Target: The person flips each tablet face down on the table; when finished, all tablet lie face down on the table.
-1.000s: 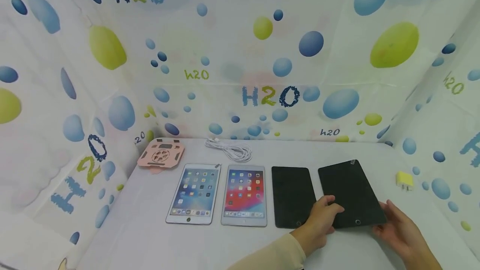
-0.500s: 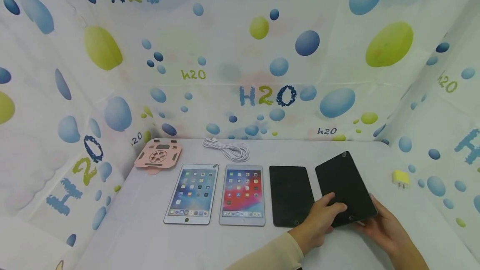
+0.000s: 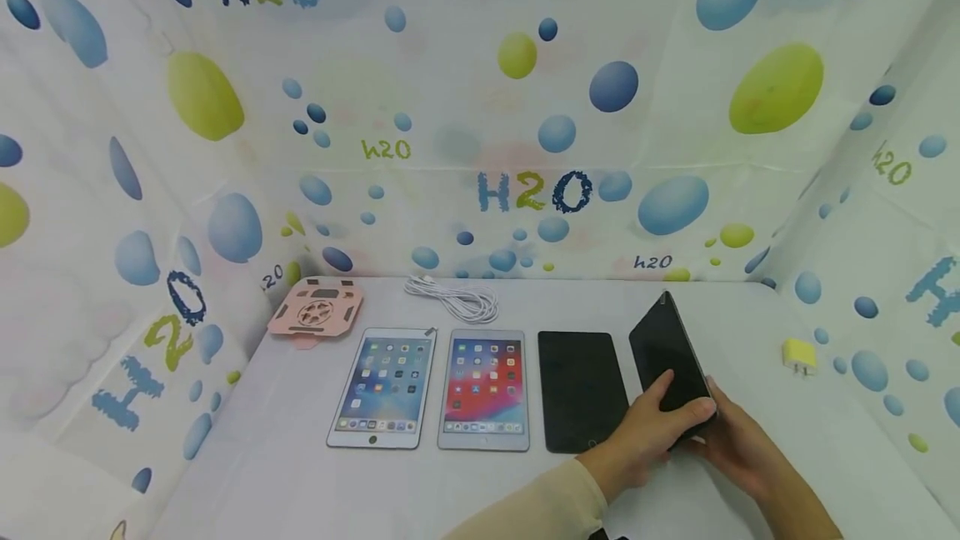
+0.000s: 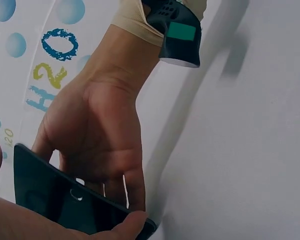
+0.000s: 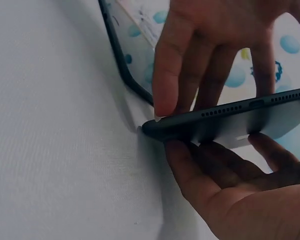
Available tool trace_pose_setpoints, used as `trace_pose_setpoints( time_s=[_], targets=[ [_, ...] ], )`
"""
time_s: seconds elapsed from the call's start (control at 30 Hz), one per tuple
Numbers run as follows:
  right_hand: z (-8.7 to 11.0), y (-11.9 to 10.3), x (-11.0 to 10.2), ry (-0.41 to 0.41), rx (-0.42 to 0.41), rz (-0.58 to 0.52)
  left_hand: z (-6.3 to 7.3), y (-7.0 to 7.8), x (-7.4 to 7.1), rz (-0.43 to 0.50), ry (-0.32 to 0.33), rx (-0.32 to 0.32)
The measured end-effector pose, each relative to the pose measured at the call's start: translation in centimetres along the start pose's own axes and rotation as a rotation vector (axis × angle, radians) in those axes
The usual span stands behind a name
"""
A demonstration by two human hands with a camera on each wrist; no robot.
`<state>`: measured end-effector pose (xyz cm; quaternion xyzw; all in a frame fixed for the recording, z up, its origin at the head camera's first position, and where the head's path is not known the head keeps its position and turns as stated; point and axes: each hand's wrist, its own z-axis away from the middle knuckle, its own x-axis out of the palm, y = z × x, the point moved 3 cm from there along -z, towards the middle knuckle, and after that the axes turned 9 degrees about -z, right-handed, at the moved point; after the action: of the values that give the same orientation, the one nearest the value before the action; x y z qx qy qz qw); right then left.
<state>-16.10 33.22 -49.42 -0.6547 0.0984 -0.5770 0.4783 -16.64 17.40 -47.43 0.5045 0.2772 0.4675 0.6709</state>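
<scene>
A black tablet stands tilted up at the right of the row, its dark screen turned to the left. My left hand holds its lower part, with thumb and forefinger on the screen side; its other fingers are partly hidden. From the back and right edge, my right hand grips the same tablet. In the right wrist view, the tablet's bottom edge shows speaker holes, with the right fingers against its grey back. A second black tablet lies flat beside the left hand.
Two white tablets with lit screens, one blue and one red and blue, lie to the left. Behind them are a pink stand and a coiled white cable. A yellow charger plug lies at the right.
The right hand has moved left and raised the tablet's right side, so the tablet tilts up steeply. The left hand has shifted little, its fingers now further across the screen.
</scene>
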Motion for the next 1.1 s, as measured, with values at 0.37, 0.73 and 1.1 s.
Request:
trace_pose_setpoints(
  time_s=[0.37, 0.73, 1.1],
  targets=[
    [-0.8, 1.0, -0.6, 0.379, -0.014, 0.33, 0.0, 0.4, -0.1, 0.095, 0.041, 0.059],
    [-1.5, 1.3, 0.6, 0.494, -0.063, 0.484, 0.5, 0.6, -0.8, 0.208, 0.04, 0.098],
    [-0.7, 0.2, 0.7, 0.65, -0.171, 0.476, 0.8, 0.7, -1.5, 0.378, -0.041, 0.216]
  ],
)
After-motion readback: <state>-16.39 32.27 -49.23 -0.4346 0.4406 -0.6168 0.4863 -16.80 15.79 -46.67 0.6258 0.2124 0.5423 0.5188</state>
